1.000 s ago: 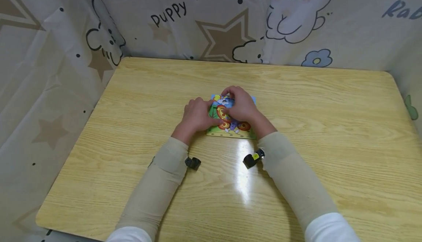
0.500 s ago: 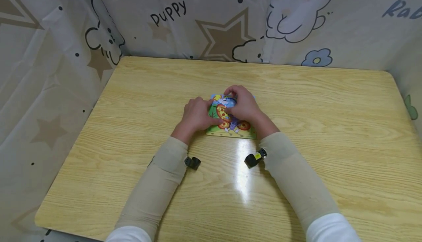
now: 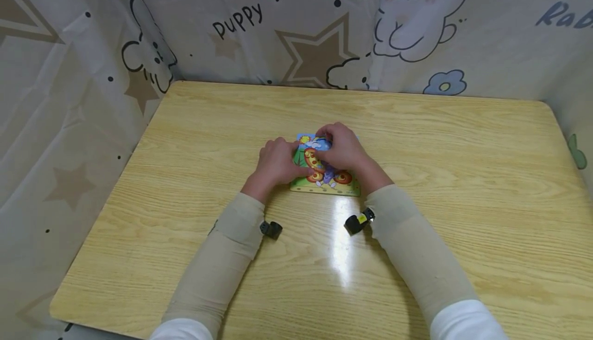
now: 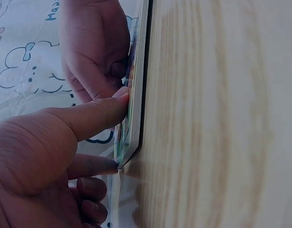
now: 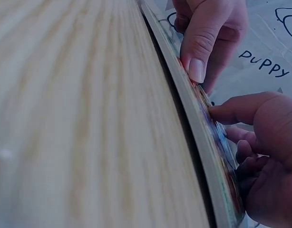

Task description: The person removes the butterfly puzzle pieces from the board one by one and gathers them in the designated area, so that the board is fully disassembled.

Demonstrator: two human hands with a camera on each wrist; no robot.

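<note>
A colourful cartoon puzzle board [image 3: 347, 191] lies flat on the table between both hands. My left hand [image 3: 276, 162] rests at its left side, the straight thumb pressing on the picture face and the index fingertip touching the edge, as the left wrist view shows [image 4: 41, 142]. Over the upper right part, my right hand [image 3: 344, 149] has its thumb and bent fingers around a blue puzzle piece [image 3: 323, 145]. In the right wrist view the right thumb and fingertips [image 5: 217, 113] touch the picture face. Much of the board's right side is hidden under that hand.
The wooden table [image 3: 440, 175] extends on every side of the board. A printed cloth [image 3: 222, 0] hangs along its back and left edges. A small black camera [image 3: 272, 230] sits at the left wrist, and another camera [image 3: 358, 221] at the right wrist.
The right hand has shifted slightly to the right, its thumb and fingers still over the blue part. The left hand and the board have stayed in place.
</note>
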